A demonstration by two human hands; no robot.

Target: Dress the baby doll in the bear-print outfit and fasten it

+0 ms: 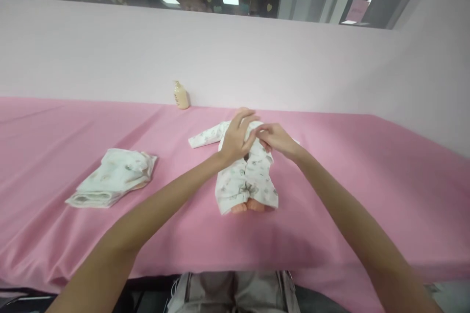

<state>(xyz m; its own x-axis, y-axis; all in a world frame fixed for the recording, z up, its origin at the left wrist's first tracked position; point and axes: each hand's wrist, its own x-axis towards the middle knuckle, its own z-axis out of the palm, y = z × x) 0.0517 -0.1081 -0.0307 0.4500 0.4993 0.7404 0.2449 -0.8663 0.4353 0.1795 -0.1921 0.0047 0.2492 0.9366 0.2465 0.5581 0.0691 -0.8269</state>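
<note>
A baby doll (256,205) lies on its back on the pink-covered table, its bare legs showing at the near end. It wears a white printed baby outfit (235,180), with one long sleeve (205,137) stretched out to the left. Over the upper chest, my left hand (237,138) rests with its fingers stretched out and apart, its thumb close to the other hand. My right hand (272,138) is closed in a pinch at the outfit's upper front, near the neck. Both hands hide the doll's head and the neckline.
Folded white printed cloth (113,176) lies on the pink cover (176,234) to the left. A cream pump bottle (181,96) stands by the white wall (121,54) at the back. Dark glass runs above the wall. The table's near edge is just before my lap.
</note>
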